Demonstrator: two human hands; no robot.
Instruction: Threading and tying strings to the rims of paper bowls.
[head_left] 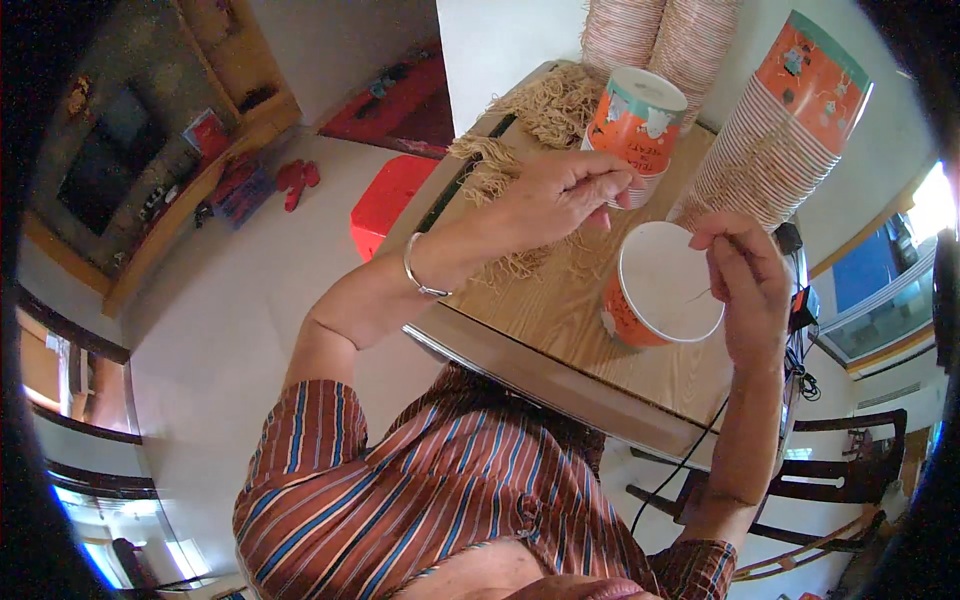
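Note:
An orange paper bucket (632,318) with a white inside lies tipped on the table, its mouth toward me. My right hand (748,275) is at its right rim, thumb and fingers pinched together. A thin strand of twine (702,295) shows by those fingers, against the white inside. Above and left of the bucket, my left hand (575,190) is closed in a pinch; what its fingertips hold is too small to make out. Just behind it stands an orange bucket stack (640,125) with a green band on top. Tan twine bundles (560,105) lie beside that stack.
A tall leaning stack of nested buckets (780,130) is at the table's right, with more stacks (660,40) at the back. Black cables (803,375) hang off the right edge near a dark chair (850,480). A red stool (390,200) stands left of the wooden table (560,335).

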